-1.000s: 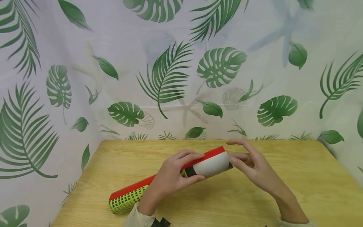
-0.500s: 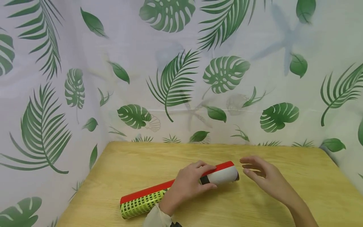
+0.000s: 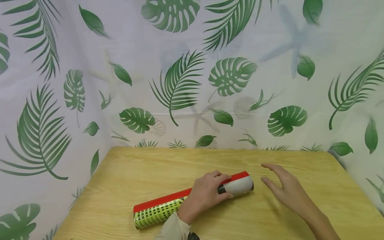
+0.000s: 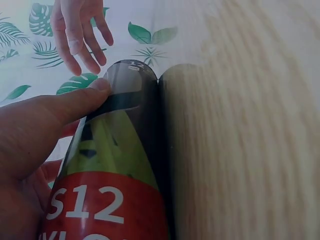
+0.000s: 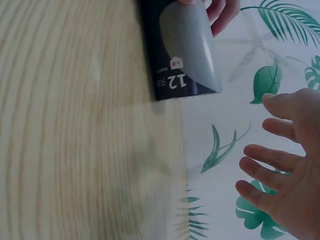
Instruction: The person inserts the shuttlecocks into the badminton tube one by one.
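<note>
A long shuttlecock tube [image 3: 160,210], red on top with a yellow-green mesh print and a grey-white end, lies slantwise on the wooden table. My left hand [image 3: 205,191] grips it near its right half, fingers over the top and thumb along the near side. In the left wrist view the tube [image 4: 107,195] shows "S12" in white on a red band. My right hand [image 3: 288,193] hovers just right of the tube's end, fingers spread, touching nothing. The right wrist view shows the dark and grey end of the tube [image 5: 187,60] apart from the fingers.
The wooden table [image 3: 144,166] reaches back to a white curtain [image 3: 186,33] printed with green leaves, which also hangs along the left side. A pale sleeve [image 3: 174,228] covers my left forearm.
The tube has come down from a raised tilt to lie on the table, still held by my left hand. My right hand has drawn away from its end to the right.
</note>
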Available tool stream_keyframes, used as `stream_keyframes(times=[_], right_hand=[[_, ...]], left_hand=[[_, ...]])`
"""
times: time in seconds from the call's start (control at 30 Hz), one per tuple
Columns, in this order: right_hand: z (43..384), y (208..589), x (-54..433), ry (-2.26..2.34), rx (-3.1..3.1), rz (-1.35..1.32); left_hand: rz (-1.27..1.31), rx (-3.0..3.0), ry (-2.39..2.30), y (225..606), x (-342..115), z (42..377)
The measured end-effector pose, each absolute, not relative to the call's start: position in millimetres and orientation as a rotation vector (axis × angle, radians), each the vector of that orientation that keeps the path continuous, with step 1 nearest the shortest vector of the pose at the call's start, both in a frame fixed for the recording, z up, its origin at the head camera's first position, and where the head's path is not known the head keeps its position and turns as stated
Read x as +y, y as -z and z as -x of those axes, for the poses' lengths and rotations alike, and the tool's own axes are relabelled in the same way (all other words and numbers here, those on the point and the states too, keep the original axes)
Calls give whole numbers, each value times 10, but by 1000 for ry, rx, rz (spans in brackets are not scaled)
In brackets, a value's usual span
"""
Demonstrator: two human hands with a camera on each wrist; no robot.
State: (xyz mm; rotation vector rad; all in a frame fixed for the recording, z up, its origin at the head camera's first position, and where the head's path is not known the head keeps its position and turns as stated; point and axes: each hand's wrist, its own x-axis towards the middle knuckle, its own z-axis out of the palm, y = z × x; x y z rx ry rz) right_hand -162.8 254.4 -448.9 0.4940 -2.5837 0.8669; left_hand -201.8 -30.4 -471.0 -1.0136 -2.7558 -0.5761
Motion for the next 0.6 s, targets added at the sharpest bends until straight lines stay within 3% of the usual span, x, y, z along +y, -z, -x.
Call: stream_keyframes(times=[0.4,0.6], right_hand=[[1732,4443,2708,-835,-2584,-546],[1776,4418,2834,-836,-2657,-515]], left_hand=[[990,-2828,606,4691,-353,2063],[957,-2884,681,4452,-675,2007]])
